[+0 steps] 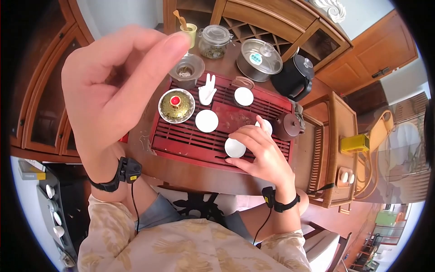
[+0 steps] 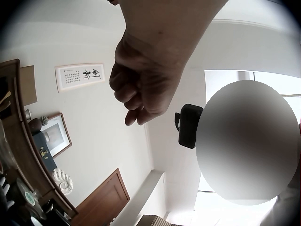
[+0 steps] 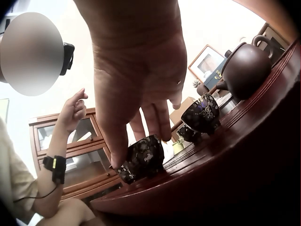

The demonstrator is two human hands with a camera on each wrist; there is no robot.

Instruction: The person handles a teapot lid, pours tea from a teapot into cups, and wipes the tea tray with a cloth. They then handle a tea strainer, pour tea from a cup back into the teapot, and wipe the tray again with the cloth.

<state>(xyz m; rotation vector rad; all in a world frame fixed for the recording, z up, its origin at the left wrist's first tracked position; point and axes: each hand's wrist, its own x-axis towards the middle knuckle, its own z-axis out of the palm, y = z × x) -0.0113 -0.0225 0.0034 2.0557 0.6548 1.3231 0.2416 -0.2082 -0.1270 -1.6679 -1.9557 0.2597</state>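
Observation:
My left hand [image 1: 120,77] is raised close to the head camera, its fingers curled and thumb tip against the index finger; nothing shows between them. Over the front of the red slatted tea tray [image 1: 181,152], my right hand [image 1: 263,152] holds a small teacup [image 1: 235,148], thumb on the near side and fingers on the far side. The right wrist view shows this teacup [image 3: 143,160] dark and flower-patterned outside, standing upright at the tray. Just beyond the fingers is another teacup [image 1: 265,128], partly covered by them. A brown clay teapot [image 1: 287,126] stands to their right.
Two more teacups, one left [image 1: 206,121] and one farther back [image 1: 244,96], share the tray with a gold-lidded bowl [image 1: 171,111] and a white hand figurine [image 1: 207,93]. Behind stand a glass jar [image 1: 214,43], a lidded pot [image 1: 258,61] and a black kettle [image 1: 292,77].

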